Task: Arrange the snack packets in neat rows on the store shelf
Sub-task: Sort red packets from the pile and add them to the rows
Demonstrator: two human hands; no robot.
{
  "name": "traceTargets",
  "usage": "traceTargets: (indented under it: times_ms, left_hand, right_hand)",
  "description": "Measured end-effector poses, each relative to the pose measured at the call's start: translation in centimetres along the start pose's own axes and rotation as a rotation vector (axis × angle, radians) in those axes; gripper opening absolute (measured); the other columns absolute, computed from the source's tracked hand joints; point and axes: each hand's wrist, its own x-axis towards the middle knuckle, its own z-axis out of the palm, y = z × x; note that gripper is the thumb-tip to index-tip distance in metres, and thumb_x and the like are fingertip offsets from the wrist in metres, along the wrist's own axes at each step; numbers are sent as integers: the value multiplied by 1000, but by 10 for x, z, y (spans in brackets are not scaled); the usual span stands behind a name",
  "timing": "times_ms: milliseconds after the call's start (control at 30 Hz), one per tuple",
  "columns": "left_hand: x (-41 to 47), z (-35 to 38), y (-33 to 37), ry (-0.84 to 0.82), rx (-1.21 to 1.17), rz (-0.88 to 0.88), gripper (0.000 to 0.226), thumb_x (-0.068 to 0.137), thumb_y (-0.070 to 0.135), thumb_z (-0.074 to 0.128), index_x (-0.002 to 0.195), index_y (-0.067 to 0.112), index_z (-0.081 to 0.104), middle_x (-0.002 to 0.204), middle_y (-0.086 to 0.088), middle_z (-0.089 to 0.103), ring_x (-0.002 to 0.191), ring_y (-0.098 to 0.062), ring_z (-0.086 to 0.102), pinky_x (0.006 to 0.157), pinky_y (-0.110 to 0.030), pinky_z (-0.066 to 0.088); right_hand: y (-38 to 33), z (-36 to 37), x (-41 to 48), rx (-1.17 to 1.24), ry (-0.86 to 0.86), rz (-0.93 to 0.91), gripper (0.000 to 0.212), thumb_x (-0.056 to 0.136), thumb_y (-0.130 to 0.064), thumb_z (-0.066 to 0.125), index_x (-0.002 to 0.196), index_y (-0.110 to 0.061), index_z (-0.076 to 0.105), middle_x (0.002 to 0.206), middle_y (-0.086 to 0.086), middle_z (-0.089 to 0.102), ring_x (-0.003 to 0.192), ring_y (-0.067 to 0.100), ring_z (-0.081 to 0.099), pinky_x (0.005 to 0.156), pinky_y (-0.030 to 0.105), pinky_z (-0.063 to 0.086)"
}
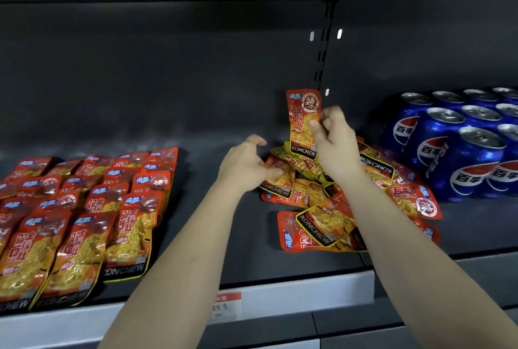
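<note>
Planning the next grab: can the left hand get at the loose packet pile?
Probably yes: the left hand is at the loose pile, nothing between them; the right hand holds its packet above.

red-orange, yellow-edged snack packets; blue cans; dark grey shelf

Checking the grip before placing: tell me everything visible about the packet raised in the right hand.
The raised packet is a glossy red-orange foil-like pouch with a round seal near the top and a black KONCHEW band at the bottom. It is held upright, front toward the camera, above the loose pile. The right hand pinches its right edge.
</note>
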Motion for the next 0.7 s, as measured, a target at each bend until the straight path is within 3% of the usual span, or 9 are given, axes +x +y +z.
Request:
traceTargets:
  times_ms: [200, 300, 467, 700]
  left_hand:
    - [3, -10, -7, -11, -127, -86, 67, 71, 27, 85, 129, 16, 54, 96, 1, 66, 95, -17, 63, 86, -28, 45]
    - [2, -20, -9, 4, -56, -83, 53, 75, 24, 82, 123, 13, 62, 106, -4, 67, 94, -17, 63, 83, -26, 46]
    - [-5, -41, -6, 12, 198, -28, 23, 85, 27, 73, 107, 21, 71, 107, -1, 68, 100, -20, 61, 82, -29, 47]
    - [-12, -73, -14, 86, 316, 17, 4, 91, 22, 60, 93, 26, 61, 104, -4, 65, 97, -26, 59, 84, -35, 49]
  right_hand:
    - [-1, 1, -2, 17, 12, 14, 11, 101, -24, 49, 104, -15, 45, 83, 5, 64, 63, 11, 54, 60, 27, 43]
    - [-5, 1, -2, 28, 16, 24, 12, 100, -25, 50, 104, -14, 46, 87, 8, 67, 70, 21, 60, 64, 30, 47]
    - [-15, 0, -1, -6, -8, -11, 10, 99, -25, 52, 101, -17, 46, 77, -5, 59, 65, 4, 53, 59, 12, 39]
    - [-35, 3, 3, 106, -31, 120, 12, 97, -24, 51, 105, -16, 53, 77, -6, 58, 69, 8, 53, 63, 22, 42]
